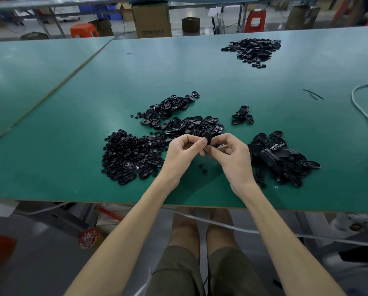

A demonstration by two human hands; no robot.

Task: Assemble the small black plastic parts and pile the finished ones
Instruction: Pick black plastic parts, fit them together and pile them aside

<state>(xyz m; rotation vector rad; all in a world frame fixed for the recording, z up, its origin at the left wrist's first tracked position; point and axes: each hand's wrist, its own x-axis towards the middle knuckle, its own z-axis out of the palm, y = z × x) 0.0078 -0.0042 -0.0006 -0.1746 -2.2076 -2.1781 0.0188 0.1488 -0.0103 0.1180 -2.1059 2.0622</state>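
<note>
Both hands meet over the green table (72, 129), pinching one small black plastic part (207, 136) between them. My left hand (179, 155) holds it from the left with curled fingers and thumb. My right hand (230, 154) grips it from the right. Loose black oval parts lie in a heap (191, 124) just beyond my hands. A heap of smaller round black pieces (127, 154) sits to the left. Another heap of oval parts (281, 157) lies at the right. Two tiny pieces (202, 168) rest on the table under my hands.
A small cluster of parts (242, 116) lies beyond my right hand, and a far pile (253, 50) sits at the back right. A white cable (362, 110) curves along the right edge. Thin black strips (312, 94) lie nearby. Cardboard boxes and red stools stand behind the table.
</note>
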